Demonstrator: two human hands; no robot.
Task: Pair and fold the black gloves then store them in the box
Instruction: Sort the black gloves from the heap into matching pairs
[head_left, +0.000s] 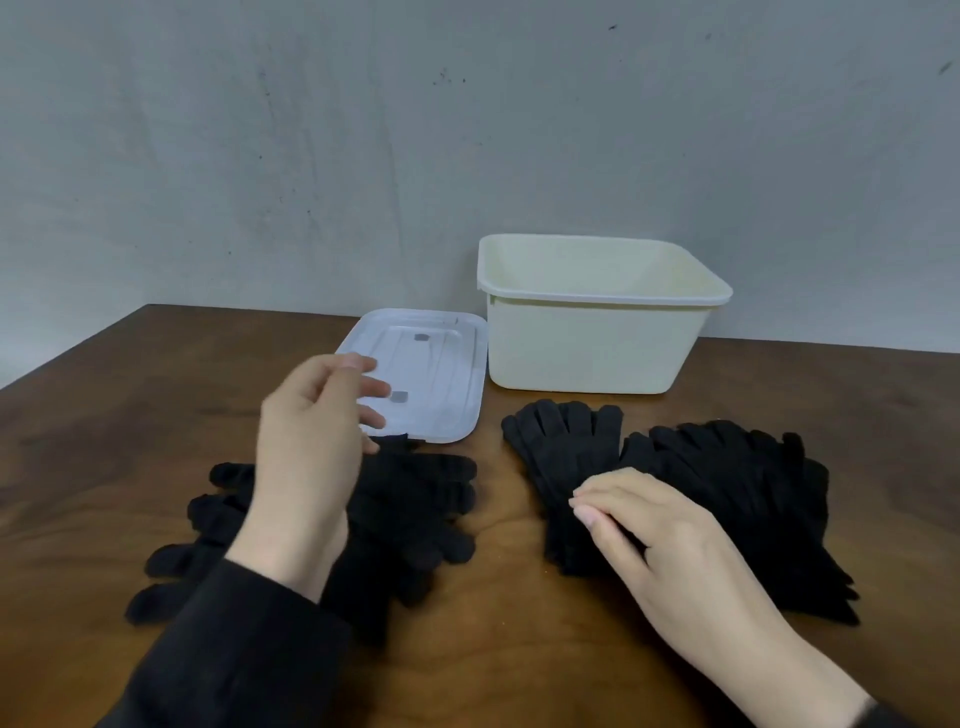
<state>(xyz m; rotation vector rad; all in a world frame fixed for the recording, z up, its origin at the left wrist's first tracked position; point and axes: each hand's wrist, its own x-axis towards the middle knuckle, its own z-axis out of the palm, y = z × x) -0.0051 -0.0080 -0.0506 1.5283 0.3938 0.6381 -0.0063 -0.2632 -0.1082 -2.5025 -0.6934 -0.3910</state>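
Head view puts my left hand (311, 441) above the left pile of gloves (415, 514), fingers loosely spread and gripping nothing, its tips over the near edge of the clear lid (441, 364). My right hand (649, 530) rests on the right pile of gloves (727, 493), fingertips drawn together on the black knit; whether they have pinched a glove I cannot tell. Both heaps lie loose on the worktop (156, 415), none folded. Behind them the cream box (597, 343) stands open (nothing visible inside from here). I judge pairing has only begun: next I must lift one glove from each pile and match them flat.
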